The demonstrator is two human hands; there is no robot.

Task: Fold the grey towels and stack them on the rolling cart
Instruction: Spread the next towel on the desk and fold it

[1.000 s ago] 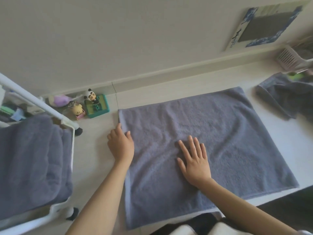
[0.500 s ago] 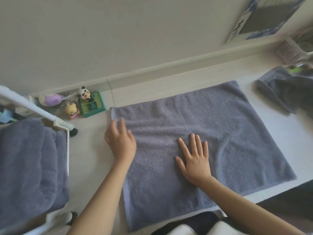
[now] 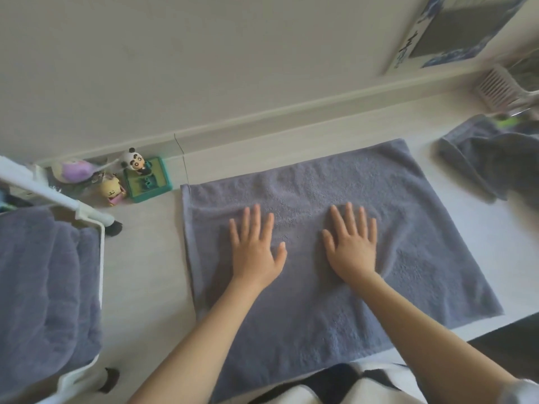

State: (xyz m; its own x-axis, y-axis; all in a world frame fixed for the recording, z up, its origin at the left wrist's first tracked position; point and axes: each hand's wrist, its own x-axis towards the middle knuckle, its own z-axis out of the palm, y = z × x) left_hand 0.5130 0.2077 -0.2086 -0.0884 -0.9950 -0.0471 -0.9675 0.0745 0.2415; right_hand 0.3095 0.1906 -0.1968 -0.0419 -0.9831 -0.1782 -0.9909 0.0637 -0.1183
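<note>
A grey towel (image 3: 408, 258) lies spread flat on the white table (image 3: 145, 272) in front of me. My left hand (image 3: 255, 252) presses flat on its left-centre part, fingers straight and spread. My right hand (image 3: 351, 249) lies flat on the towel's middle, fingers straight too. At the left stands the white rolling cart (image 3: 100, 272), with folded grey towels (image 3: 40, 287) stacked on its top. A crumpled grey towel (image 3: 490, 158) lies at the far right of the table.
Small toy figures and a green box (image 3: 147, 179) sit against the wall at the table's back left. A pale slotted basket (image 3: 501, 88) stands at the back right, and a framed picture (image 3: 455, 30) leans on the wall. The table's front edge runs under my arms.
My left hand has moved from the towel's left edge onto the towel and now lies flat beside my right hand. The right hand has shifted a little away from me.
</note>
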